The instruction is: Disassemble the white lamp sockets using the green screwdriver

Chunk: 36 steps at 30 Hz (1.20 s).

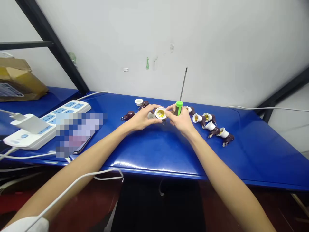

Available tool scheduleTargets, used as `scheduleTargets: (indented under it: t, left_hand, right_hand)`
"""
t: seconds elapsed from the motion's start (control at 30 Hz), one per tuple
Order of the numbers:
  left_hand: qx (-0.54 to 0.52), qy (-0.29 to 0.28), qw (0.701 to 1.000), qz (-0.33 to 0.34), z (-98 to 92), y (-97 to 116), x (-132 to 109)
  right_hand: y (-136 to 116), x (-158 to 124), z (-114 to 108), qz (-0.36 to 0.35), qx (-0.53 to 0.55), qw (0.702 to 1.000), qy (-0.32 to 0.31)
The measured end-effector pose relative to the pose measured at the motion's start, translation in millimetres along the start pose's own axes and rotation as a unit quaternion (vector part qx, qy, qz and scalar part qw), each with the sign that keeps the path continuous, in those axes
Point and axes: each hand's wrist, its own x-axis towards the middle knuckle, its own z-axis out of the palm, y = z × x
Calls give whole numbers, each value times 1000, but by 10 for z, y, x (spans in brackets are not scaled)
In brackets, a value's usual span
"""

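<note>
Between my two hands is a white lamp socket with a brass-coloured inside, its mouth facing me. My left hand grips it from the left, thumb below and fingers above. With its fingertips touching the socket's right rim, my right hand also holds a green and black screwdriver, whose shaft points up and away. Left of the left hand lie a brown plug part with metal prongs and a white socket shell. Several white sockets with brown plugs, one a socket, lie right of my right hand.
A white power strip with a charger plugged in stands at the left of the blue table. Beside it lies a phone, partly blurred out. White cables cross the left side. A cardboard box sits far left.
</note>
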Motion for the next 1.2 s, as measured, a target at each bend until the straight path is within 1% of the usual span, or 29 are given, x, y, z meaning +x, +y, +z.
scheduleTargets:
  t: [0.07, 0.17, 0.27, 0.37, 0.43, 0.53, 0.63, 0.73, 0.83, 0.93, 1.0, 1.2]
  left_hand:
    - [-19, -4, 1000, -7, -3, -19, 13]
    - [-56, 7, 998, -25, -31, -52, 38]
    - [-130, 58, 987, -69, -78, -102, 62]
    - [-249, 135, 952, -113, -131, -156, 87]
    - [-320, 173, 924, -115, -169, -182, 101]
    - [-385, 194, 896, -109, -236, -199, 109]
    - [-411, 197, 882, -116, -300, -194, 89]
    - [-410, 201, 880, -130, -340, -162, 62]
    - [-396, 205, 883, -144, -345, -120, 53]
    - [-359, 204, 897, -157, -334, -96, 57]
    - [-338, 193, 906, -165, -327, -89, 52]
    - [-309, 158, 918, -193, -321, -57, 12]
  right_hand:
    - [-13, -3, -2, 5, 10, 1000, -13]
    - [-11, 27, -96, 18, 0, 1000, -14]
    - [-5, 78, -257, 49, -26, 998, 1]
    - [-25, 126, -405, 47, -26, 998, 25]
    - [-51, 148, -482, 45, -28, 998, 23]
    - [-89, 152, -585, 52, -35, 998, 6]
    - [-121, 109, -694, 56, -27, 998, 0]
    - [-178, 34, -779, 68, -35, 997, 6]
    - [-257, -34, -797, 50, -53, 997, -5]
    - [-311, -88, -745, 15, -97, 995, -18]
    - [-323, -125, -690, -15, -137, 990, -25]
    - [-352, -225, -529, -105, -223, 968, -40]
